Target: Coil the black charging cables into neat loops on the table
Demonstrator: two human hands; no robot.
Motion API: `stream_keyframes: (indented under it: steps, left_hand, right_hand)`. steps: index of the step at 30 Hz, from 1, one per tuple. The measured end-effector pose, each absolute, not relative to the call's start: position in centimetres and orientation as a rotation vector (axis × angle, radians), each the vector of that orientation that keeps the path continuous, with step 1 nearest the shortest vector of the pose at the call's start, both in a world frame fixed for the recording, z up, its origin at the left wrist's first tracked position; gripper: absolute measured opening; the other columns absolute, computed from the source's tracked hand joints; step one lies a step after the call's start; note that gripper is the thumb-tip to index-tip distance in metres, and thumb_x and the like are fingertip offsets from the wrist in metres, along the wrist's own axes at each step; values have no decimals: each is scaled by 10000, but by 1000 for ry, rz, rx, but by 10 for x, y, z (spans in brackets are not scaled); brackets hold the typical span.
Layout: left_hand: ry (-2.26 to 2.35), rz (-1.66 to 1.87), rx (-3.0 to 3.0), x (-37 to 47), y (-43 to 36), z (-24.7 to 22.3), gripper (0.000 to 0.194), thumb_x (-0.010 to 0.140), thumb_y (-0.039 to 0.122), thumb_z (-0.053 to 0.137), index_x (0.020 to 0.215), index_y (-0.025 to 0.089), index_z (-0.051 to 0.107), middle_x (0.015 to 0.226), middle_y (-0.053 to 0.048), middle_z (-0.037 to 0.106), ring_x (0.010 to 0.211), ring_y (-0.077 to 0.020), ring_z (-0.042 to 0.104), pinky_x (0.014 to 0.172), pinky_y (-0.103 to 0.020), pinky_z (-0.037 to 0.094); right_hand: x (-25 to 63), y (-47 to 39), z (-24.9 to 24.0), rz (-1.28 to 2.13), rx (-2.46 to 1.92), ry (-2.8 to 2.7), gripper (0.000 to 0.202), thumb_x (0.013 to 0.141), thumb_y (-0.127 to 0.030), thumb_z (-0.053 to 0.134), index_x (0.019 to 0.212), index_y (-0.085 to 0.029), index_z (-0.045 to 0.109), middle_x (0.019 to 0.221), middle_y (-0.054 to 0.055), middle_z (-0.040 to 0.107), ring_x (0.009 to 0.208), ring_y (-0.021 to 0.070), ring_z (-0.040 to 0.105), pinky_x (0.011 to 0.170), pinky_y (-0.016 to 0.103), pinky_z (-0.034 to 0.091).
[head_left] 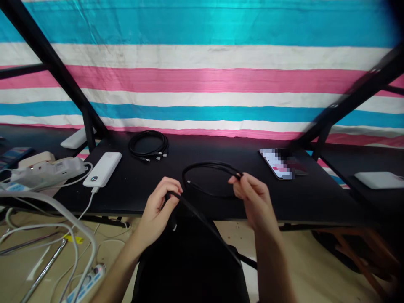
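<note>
A black cable (pixel 210 164) runs between my two hands, partly looped on the dark table and partly sagging over its front edge toward my lap. My left hand (pixel 162 203) pinches one length of it near the table edge, and a plug with a light metal tip hangs just below that hand. My right hand (pixel 252 193) grips the loop's upper right side between thumb and fingers, a little above the tabletop. Another light-tipped end shows inside the loop. Farther back at the left lies a coiled bundle of black cables (pixel 148 143) with several plugs.
A white power bank (pixel 102 169) with a white cord plugged in lies on the table's left side. A phone (pixel 276 164) rests at the right. White power strips (pixel 59 169) and cords crowd the far left. Black metal frame bars (pixel 59 80) slant up at both sides before a striped sheet (pixel 202 80).
</note>
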State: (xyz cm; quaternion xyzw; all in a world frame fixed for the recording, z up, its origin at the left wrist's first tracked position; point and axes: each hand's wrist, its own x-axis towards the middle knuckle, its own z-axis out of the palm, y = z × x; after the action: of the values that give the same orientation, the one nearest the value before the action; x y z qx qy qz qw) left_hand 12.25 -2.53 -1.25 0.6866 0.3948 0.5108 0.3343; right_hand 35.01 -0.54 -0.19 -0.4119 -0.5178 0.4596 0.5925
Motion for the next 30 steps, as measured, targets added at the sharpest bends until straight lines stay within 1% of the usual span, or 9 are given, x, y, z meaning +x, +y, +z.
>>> stream_keyframes:
  steps: [3,6,9,12,14,18,22,27,30]
  left_hand:
    - [1284,1495,1943,134,-23,-3,64,887,185,518,844,209,559,1006,-51,516,978,-179,507,832,-315,399]
    - [1392,1572,2007,140,-22,3,57,859,152,543,838,204,554,1117,-67,519,1085,-201,491,904,-347,391]
    - [1291,1576,2000,143,-23,5,75,872,133,514,844,199,534,1023,-55,568,981,-172,543,837,-306,433]
    - [1247,1613,1962,142,-24,4,106,870,112,511,813,200,517,818,-3,545,770,-122,538,693,-236,437]
    - [1268,1668,1911,142,-25,3,93,855,114,536,862,206,528,791,11,538,723,-109,537,644,-211,432]
    - [1261,1517,1838,143,-22,5,181,821,172,590,997,210,571,808,13,604,657,-97,563,572,-183,433]
    - [1238,1176,1736,142,-18,8,56,778,228,636,752,179,633,640,26,593,569,-93,522,513,-175,397]
    - [1257,1328,1443,139,-16,3,128,784,231,632,676,164,641,617,20,564,568,-75,480,514,-158,366]
    - [1210,1506,1075,138,-12,-3,209,812,324,632,694,153,620,512,62,378,454,-38,310,416,-138,239]
  right_hand:
    - [344,-8,-5,1155,-915,-1451,408,879,-524,470,854,-193,707,611,-12,417,559,116,375,520,253,309]
    - [342,-16,-2,1269,-849,-1584,422,791,-595,550,947,-233,702,718,12,497,659,156,469,607,277,397]
    - [342,-25,3,1285,-845,-1627,425,722,-534,678,1065,-283,669,803,20,553,741,181,523,693,297,443]
    - [342,-31,10,1243,-917,-1677,313,788,-416,666,1075,-291,662,828,20,587,751,160,542,689,270,447]
    - [341,-30,14,1220,-976,-1693,170,853,-355,602,954,-255,696,761,12,591,692,131,535,641,242,431]
    - [338,-24,11,1250,-1048,-1605,272,881,-358,559,733,-183,704,467,-46,437,423,62,374,428,202,296]
    - [338,-20,-3,1187,-1142,-1423,333,820,-411,621,624,-155,705,399,-67,323,362,34,231,357,196,156]
    - [339,-18,-9,1342,-1056,-1368,243,820,-395,633,787,-169,714,401,-86,338,330,25,234,344,181,158]
    - [336,-17,-8,1463,-924,-1369,185,840,-361,625,879,-189,679,441,-94,370,355,37,326,393,180,305]
